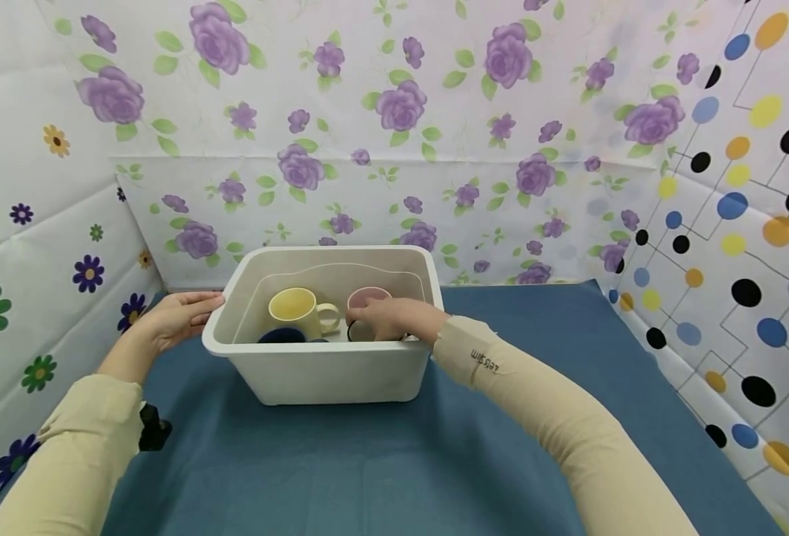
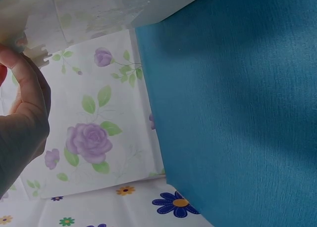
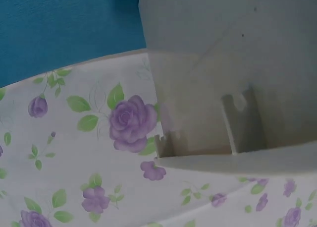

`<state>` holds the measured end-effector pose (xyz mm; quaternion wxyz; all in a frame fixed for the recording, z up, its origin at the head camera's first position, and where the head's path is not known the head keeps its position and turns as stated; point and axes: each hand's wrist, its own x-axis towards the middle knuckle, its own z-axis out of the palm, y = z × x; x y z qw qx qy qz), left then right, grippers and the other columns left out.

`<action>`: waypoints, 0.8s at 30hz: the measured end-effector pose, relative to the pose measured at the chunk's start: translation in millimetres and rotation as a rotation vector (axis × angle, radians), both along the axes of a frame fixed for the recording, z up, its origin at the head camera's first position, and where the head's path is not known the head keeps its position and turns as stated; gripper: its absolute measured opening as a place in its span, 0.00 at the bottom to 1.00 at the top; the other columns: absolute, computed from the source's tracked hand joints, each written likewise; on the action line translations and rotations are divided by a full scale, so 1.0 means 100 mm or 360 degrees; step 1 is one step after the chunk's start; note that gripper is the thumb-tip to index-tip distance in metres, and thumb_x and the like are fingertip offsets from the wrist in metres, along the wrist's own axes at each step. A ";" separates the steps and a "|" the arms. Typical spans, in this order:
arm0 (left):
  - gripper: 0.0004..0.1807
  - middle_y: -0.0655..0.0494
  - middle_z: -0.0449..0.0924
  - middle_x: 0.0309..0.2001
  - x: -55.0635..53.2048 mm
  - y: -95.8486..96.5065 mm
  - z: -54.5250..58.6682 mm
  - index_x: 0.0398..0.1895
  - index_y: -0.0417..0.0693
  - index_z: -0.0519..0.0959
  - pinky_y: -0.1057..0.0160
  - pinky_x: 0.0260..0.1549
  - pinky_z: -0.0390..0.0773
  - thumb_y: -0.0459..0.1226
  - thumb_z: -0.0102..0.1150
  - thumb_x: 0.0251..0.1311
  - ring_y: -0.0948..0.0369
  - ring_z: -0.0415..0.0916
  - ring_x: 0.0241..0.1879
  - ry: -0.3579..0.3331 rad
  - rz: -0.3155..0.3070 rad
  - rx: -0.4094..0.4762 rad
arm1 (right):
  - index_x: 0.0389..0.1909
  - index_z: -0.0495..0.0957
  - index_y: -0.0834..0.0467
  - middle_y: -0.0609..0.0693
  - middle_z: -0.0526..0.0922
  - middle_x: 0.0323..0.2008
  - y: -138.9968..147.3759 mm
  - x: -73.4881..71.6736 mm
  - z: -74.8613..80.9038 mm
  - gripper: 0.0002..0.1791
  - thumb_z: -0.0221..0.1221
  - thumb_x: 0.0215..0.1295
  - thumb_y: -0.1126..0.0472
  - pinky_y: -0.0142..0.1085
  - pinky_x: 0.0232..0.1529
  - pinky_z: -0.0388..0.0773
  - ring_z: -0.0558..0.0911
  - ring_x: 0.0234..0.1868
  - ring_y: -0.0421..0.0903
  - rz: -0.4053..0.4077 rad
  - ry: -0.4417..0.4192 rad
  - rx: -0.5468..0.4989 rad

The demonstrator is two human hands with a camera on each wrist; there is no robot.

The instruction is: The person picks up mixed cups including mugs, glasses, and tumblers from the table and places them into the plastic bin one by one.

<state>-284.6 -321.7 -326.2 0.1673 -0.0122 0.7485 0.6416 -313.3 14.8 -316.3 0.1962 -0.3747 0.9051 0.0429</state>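
Observation:
A white plastic bin stands on the blue cloth with several mugs inside. My left hand grips the bin's left rim; in the left wrist view its fingers bend at the lip. Over the right side of the bin's inside, my right hand reaches down and grips a pale mug with a dark rim, partly covering it. A pink mug sits just behind that hand. To its left stands a yellow mug, handle pointing right. The right wrist view shows the bin's outer wall, not the hand.
A dark blue rounded thing shows low in the bin, partly hidden by the front wall. Blue cloth covers the table. Behind it hangs a purple-flowered sheet, with a dotted sheet at the right and another flowered sheet at the left.

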 end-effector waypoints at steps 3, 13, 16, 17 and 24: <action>0.03 0.71 0.78 0.30 0.00 0.00 0.00 0.29 0.65 0.75 0.71 0.34 0.77 0.44 0.51 0.58 0.72 0.77 0.33 -0.0006 0.0000 0.0011 | 0.56 0.61 0.41 0.52 0.64 0.58 -0.01 0.01 -0.04 0.25 0.56 0.59 0.55 0.36 0.42 0.71 0.69 0.48 0.44 -0.0048 -0.0015 0.0010; 0.05 0.71 0.78 0.29 0.01 0.00 0.02 0.27 0.65 0.76 0.72 0.32 0.77 0.44 0.51 0.58 0.72 0.77 0.31 -0.0028 0.0013 0.0027 | 0.57 0.61 0.43 0.53 0.66 0.59 -0.03 0.05 -0.12 0.19 0.47 0.66 0.57 0.44 0.54 0.69 0.71 0.55 0.47 -0.0068 0.0054 -0.0012; 0.04 0.71 0.78 0.29 0.01 0.00 0.03 0.28 0.65 0.76 0.72 0.33 0.77 0.44 0.51 0.58 0.72 0.77 0.32 -0.0036 0.0008 0.0034 | 0.57 0.61 0.41 0.52 0.65 0.60 -0.03 0.04 -0.15 0.18 0.45 0.67 0.55 0.46 0.54 0.68 0.70 0.57 0.48 -0.0082 0.0065 -0.0001; 0.04 0.71 0.78 0.29 0.01 0.01 0.03 0.28 0.65 0.76 0.72 0.33 0.77 0.44 0.51 0.58 0.72 0.77 0.32 -0.0039 0.0007 0.0036 | 0.57 0.61 0.41 0.52 0.65 0.60 -0.03 0.03 -0.16 0.18 0.44 0.67 0.55 0.46 0.54 0.68 0.70 0.57 0.48 -0.0086 0.0064 0.0000; 0.06 0.70 0.79 0.28 0.00 0.02 0.05 0.26 0.65 0.78 0.72 0.32 0.78 0.43 0.52 0.58 0.72 0.77 0.31 -0.0069 0.0024 0.0071 | 0.54 0.66 0.40 0.48 0.71 0.55 -0.03 0.02 -0.18 0.15 0.43 0.68 0.54 0.48 0.49 0.69 0.72 0.55 0.45 -0.0077 0.0048 -0.0035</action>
